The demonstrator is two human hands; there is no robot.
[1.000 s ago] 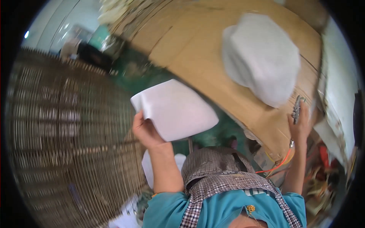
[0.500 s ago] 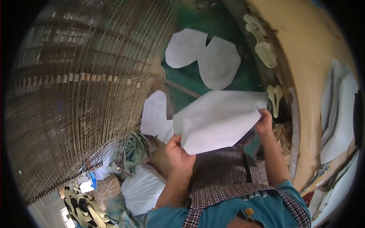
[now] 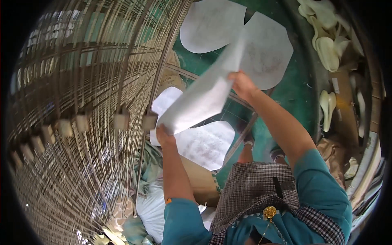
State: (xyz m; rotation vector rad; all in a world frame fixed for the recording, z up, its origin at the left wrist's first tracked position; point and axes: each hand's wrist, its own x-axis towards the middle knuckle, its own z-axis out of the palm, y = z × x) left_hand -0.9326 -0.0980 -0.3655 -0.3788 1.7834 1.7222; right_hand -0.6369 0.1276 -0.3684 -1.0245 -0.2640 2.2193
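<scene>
Looking down from my head camera, I see both my bare hands holding one large white sheet [image 3: 204, 94] of stiff, paper-like material, tilted so it runs from lower left up to the far right. My left hand [image 3: 164, 136] grips its near lower corner, fingers closed on the edge; my right hand [image 3: 241, 83] pinches the sheet's right edge farther away, with the thumb side curled over it. The sheet hangs in the air between the two hands — above the green floor [image 3: 294, 94], not resting on anything.

Below the sheet, on the floor, lie more white cut-outs of the same rounded shape: one just near of my left hand [image 3: 206, 145], one peeking out to the left behind the held sheet [image 3: 165, 100], and two far away, side by side and overlapping [image 3: 210, 26], [image 3: 269, 53].

Filling the left half of the view is a big woven cane frame [image 3: 81, 114] of thin ribs, curved like a large basket — its edge stands just beside my left hand. At the far right a cluster of pale, shoe-sole-shaped pieces [image 3: 326, 49] sits along a dark curved rim. Near me I see my teal sleeves and a checked cloth [image 3: 253, 192] over my lap.
</scene>
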